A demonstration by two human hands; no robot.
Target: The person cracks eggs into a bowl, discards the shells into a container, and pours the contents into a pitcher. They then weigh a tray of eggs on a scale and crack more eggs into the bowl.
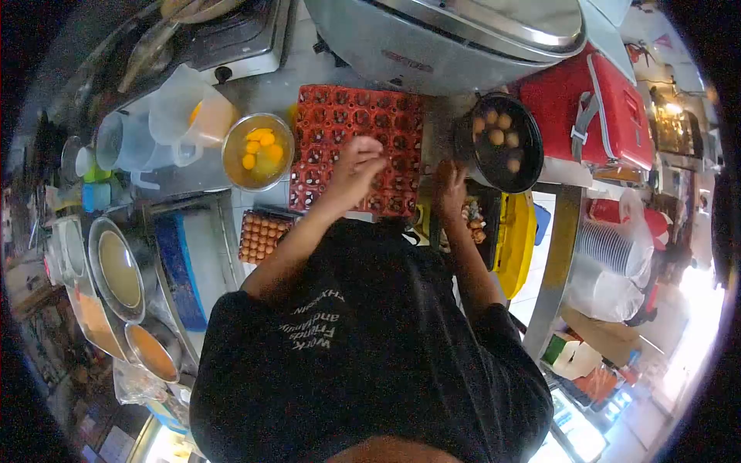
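Observation:
My left hand is over the red plastic egg tray, fingers loosely bent and apart, with nothing visible in them. Lower and to the right, my right hand is beside a round black pan. Its fingers point away from me, slightly apart and in shadow; I see nothing held. Several brown eggs lie in the pan. To the left of the tray stands a metal bowl holding several yolks and egg white.
A large grey cooker stands behind the tray. Plastic jugs and a gas stove are at left. Brown eggs fill a lower tray. At right are a red cooler bag, a yellow bin and what look like eggshells.

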